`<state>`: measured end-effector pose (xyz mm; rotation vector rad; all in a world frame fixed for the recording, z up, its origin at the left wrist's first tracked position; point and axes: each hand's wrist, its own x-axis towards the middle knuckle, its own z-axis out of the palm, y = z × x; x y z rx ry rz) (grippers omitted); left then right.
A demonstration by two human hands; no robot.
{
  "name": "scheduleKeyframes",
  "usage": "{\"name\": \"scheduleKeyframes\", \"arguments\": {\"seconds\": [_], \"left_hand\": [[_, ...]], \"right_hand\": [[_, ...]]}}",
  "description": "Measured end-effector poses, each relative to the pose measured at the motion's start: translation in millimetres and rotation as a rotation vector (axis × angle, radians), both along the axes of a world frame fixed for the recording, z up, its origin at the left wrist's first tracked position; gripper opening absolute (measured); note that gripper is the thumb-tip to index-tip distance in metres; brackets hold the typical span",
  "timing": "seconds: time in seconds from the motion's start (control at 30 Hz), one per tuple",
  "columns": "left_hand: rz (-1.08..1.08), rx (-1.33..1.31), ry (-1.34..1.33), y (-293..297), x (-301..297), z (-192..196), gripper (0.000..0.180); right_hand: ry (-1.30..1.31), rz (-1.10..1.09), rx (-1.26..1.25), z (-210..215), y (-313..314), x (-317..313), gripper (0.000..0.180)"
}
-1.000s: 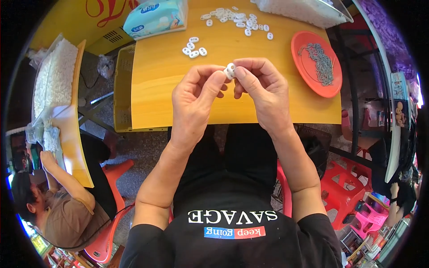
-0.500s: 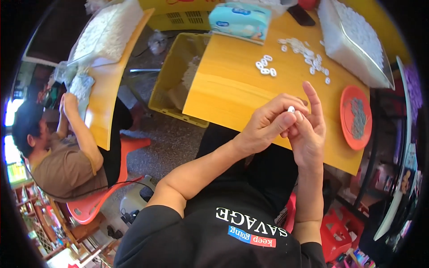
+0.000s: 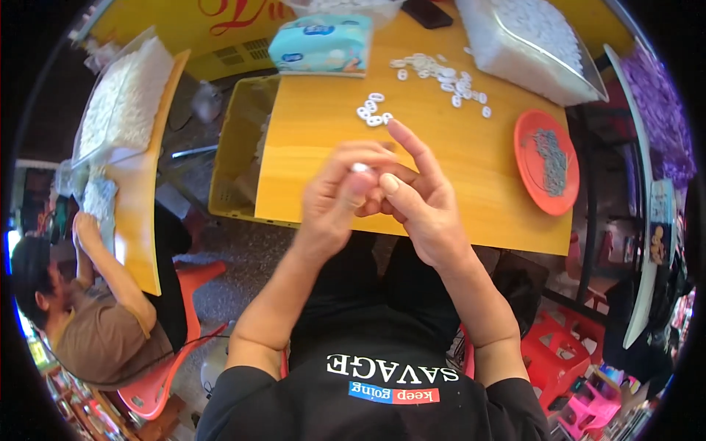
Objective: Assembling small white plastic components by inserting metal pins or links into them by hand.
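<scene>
A small white plastic piece (image 3: 360, 168) is pinched between the thumb and fingers of my left hand (image 3: 331, 195), which is slightly blurred. Beside it, almost touching, my right hand (image 3: 430, 209) has its thumb pressed against curled fingers while the index finger points up and away. Whatever the right fingertips grip is hidden. Both hands are above the near part of the wooden table (image 3: 309, 176). Beyond them lies a little group of white oval pieces with holes (image 3: 371, 109). A looser pile of similar white pieces (image 3: 448, 77) spreads farther back to the right.
On the right, a red plate (image 3: 524, 140) holds thin grey-green pieces. A clear bin (image 3: 515, 44) of white pieces stands at the back right, near a tissue pack (image 3: 321, 48) and a dark phone (image 3: 428, 13). A yellow crate (image 3: 224, 176) sits left; another person (image 3: 110, 309) works beyond.
The view has shifted, moving the table leftward in the picture. My hands have also moved left over the table, the white piece still in my left fingers. The tissue pack and plate stay on the table.
</scene>
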<state>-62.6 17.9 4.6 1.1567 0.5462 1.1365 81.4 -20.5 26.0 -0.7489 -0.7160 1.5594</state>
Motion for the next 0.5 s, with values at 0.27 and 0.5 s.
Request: {"name": "scheduleKeyframes", "arguments": {"seconds": [0.27,0.5], "left_hand": [[0.632,0.289,0.793,108.5,-117.7,-40.2,0.035],[0.783,0.433,0.935,95.5,-109.0,-37.2,0.045]], "right_hand": [[-1.014,-0.344,0.132,-25.6,40.9,79.2,0.021],[-1.687,-0.604,0.466,-44.7,95.0,127.7,0.012]]}}
